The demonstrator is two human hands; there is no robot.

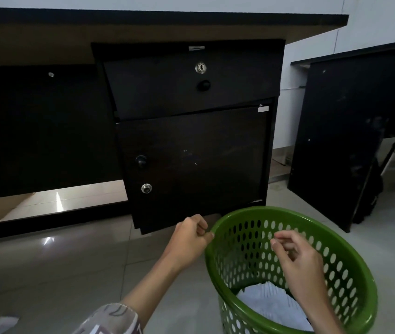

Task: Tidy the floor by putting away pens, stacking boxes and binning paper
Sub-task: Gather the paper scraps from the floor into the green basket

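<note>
Head view: binning paper step. Left hand (190, 235) grips green basket (350, 273) rim; right hand (295, 259) loose, empty, above paper (264, 300) inside. Next: fetch floor scrap (4, 323).

A dark table (143, 20) with a drawer unit (191, 131) fills twelve o'clock; glossy grey floor tiles (59, 266) below; at three o'clock, perhaps another dark cabinet (336, 141); white wall (372, 25).

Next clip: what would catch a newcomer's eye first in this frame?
The green perforated bin at lower right stands out, with crumpled white paper in its bottom. The left hand pinches its near rim while the right hand hovers over the opening, fingers loosely curled, holding nothing visible. Behind looms a dark desk pedestal with a crooked drawer front.
</note>
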